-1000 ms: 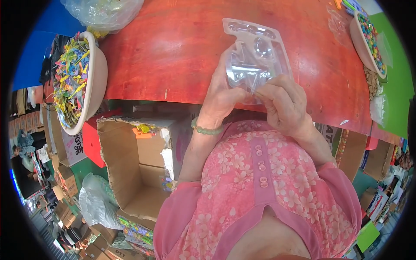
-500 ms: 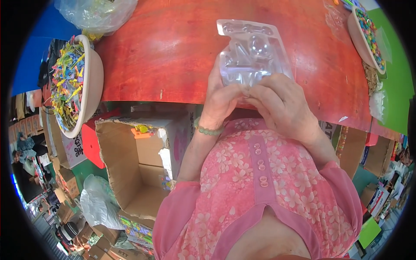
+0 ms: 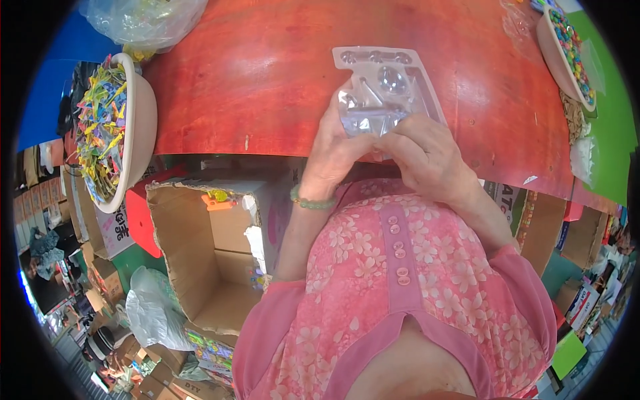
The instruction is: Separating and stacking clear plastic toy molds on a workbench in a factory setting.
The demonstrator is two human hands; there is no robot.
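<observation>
Gripping clear moulded plastic tray (image 3: 393, 81) by left side with left hand (image 3: 335, 143), seemingly pinching near end with right hand (image 3: 425, 153), above red wooden desk (image 3: 253, 80). Apparently working that end; next, probably needing steady left hold, precise right pinch.

This looks like a small packing workshop: 2 vessels of bright little pieces flank the red surface (image 3: 267, 80), a basin (image 3: 141, 117) left and a tub (image 3: 555, 67) right; a clear moulded tray (image 3: 393, 83) is over it, an open carton (image 3: 190, 247) and more cardboard boxes (image 3: 190, 392) below it.
</observation>
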